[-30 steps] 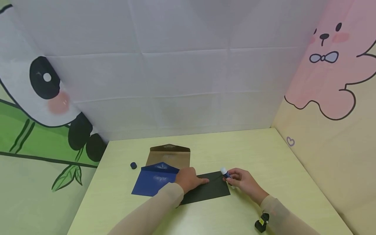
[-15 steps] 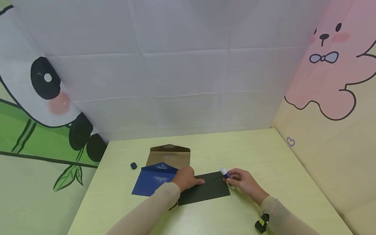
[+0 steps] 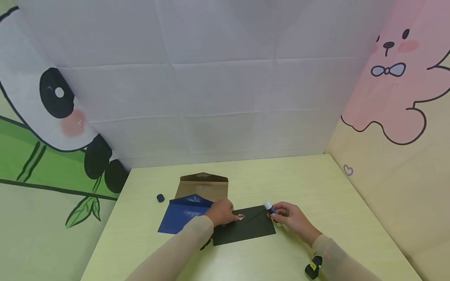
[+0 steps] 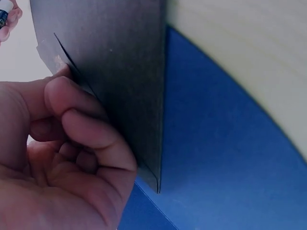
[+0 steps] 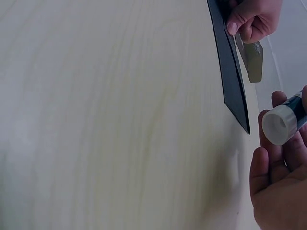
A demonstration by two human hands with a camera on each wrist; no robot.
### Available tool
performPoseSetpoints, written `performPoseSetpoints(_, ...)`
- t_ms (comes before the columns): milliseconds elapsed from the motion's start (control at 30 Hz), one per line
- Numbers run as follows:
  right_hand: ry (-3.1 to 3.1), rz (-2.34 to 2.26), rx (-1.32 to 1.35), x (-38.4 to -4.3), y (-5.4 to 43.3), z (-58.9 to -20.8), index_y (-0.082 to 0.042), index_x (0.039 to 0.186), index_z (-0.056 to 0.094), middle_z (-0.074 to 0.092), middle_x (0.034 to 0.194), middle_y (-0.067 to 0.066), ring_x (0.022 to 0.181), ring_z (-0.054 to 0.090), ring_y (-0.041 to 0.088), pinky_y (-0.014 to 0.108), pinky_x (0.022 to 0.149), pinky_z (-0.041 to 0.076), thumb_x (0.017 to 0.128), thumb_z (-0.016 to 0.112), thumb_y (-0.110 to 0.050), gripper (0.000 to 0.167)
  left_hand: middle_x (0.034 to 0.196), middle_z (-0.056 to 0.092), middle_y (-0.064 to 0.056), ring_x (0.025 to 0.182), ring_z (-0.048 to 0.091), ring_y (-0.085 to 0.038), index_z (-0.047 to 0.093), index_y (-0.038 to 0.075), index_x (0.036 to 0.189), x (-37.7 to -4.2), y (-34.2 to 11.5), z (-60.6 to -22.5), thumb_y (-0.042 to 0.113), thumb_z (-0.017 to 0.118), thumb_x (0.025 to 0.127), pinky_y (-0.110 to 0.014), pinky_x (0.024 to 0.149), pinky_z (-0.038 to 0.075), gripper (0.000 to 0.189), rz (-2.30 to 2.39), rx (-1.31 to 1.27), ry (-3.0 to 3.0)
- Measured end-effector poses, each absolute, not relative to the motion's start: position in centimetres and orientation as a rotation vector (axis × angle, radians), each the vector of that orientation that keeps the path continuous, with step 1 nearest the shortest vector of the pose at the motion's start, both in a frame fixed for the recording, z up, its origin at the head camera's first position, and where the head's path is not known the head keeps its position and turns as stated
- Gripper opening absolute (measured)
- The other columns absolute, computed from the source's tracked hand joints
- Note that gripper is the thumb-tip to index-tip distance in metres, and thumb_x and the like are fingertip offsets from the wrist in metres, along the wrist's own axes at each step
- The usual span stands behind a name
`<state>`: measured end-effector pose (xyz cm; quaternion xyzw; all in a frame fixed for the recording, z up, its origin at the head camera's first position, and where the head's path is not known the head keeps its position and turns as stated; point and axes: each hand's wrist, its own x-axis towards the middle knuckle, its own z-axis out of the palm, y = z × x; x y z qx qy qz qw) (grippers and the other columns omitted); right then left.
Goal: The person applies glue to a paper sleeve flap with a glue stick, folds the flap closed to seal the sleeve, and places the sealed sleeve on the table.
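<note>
Head view on my far-off screen: low in the middle of the frame, a black envelope (image 3: 253, 226) lies on the pale yellow table (image 3: 299, 183). The left hand (image 3: 219, 212) is on its left part. I see that hand's fingers bent in, with the thumb touching the paper just beside a small gold print (image 3: 240, 217). I can't tell if it pinches the paper or only rests on it.

Near the envelope's top right corner, the right hand (image 3: 297, 222) holds a blue and white glue stick (image 3: 272, 210) in its fingers. My right wrist view shows the stick at the right edge, its round, whitish end facing the camera.

A blue envelope (image 3: 183, 218) is left of the black one, and my left wrist view shows the black one lying partly over it. Behind the blue one is a brown envelope (image 3: 207, 189) with its dark flap up. A small dark blue cap (image 3: 160, 198) sits farther left, apart from the envelopes.

Up on the walls I see a big panda picture (image 3: 28, 78) at the left and a pink bear picture (image 3: 383, 93) at the upper right.
</note>
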<state>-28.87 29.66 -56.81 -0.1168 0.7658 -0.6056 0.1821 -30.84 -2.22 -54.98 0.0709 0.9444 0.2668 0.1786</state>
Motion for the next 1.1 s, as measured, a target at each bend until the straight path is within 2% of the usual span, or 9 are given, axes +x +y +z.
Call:
performPoseSetpoints(167, 2.157, -1.719, -0.33, -28.8, 29.7, -56.8, 0.012, 0.143, 0.067, 0.084, 0.137, 0.029, 0.127, 0.082, 0.034, 0.024, 0.091, 0.064, 0.116, 0.075, -0.007, 0.034, 0.053, 0.05, 0.007, 0.047, 0.055, -0.011, 0.051, 0.021, 0.06, -31.1, -2.6, -55.4, 0.02, 0.091, 0.104, -0.028, 0.055, 0.043, 0.059, 0.79, 0.231, 2.645)
performPoseSetpoints(433, 2.146, -1.727, -0.33, -28.8, 29.9, -56.8, 0.012, 0.144, 0.066, 0.083, 0.139, 0.03, 0.129, 0.081, 0.032, 0.024, 0.092, 0.064, 0.116, 0.073, -0.006, 0.033, 0.059, 0.05, 0.006, 0.051, 0.063, -0.013, 0.05, 0.021, 0.066, -31.5, -2.9, -55.4, 0.017, 0.088, 0.106, -0.029, 0.057, 0.043, 0.055, 0.791, 0.208, 2.601)
performPoseSetpoints(733, 2.145, -1.724, -0.34, -28.9, 29.9, -57.0, 0.012, 0.142, 0.066, 0.083, 0.138, 0.03, 0.128, 0.081, 0.031, 0.023, 0.092, 0.064, 0.116, 0.073, -0.006, 0.032, 0.063, 0.054, 0.005, 0.056, 0.065, -0.014, 0.049, 0.02, 0.069, -31.5, -3.0, -54.8, 0.02, 0.086, 0.109, -0.029, 0.059, 0.043, 0.054, 0.763, 0.211, 2.555)
performPoseSetpoints(933, 2.157, -1.715, -0.346, -29.1, 29.8, -57.2, 0.011, 0.143, 0.067, 0.084, 0.137, 0.028, 0.13, 0.082, 0.035, 0.023, 0.092, 0.064, 0.116, 0.074, -0.007, 0.033, 0.064, 0.063, 0.001, 0.059, 0.066, -0.017, 0.062, 0.016, 0.076, -30.7, -2.5, -53.7, 0.039, 0.082, 0.107, -0.031, 0.063, 0.047, 0.044, 0.745, 0.17, 2.569)
performPoseSetpoints(1100, 2.161, -1.707, -0.35, -29.2, 29.8, -57.4, 0.011, 0.144, 0.067, 0.084, 0.138, 0.028, 0.131, 0.082, 0.037, 0.023, 0.094, 0.064, 0.117, 0.073, -0.008, 0.033, 0.068, 0.065, -0.002, 0.058, 0.063, -0.018, 0.071, 0.011, 0.083, -30.5, -1.7, -54.6, 0.052, 0.08, 0.107, -0.033, 0.066, 0.051, 0.049, 0.652, 0.177, 2.669)
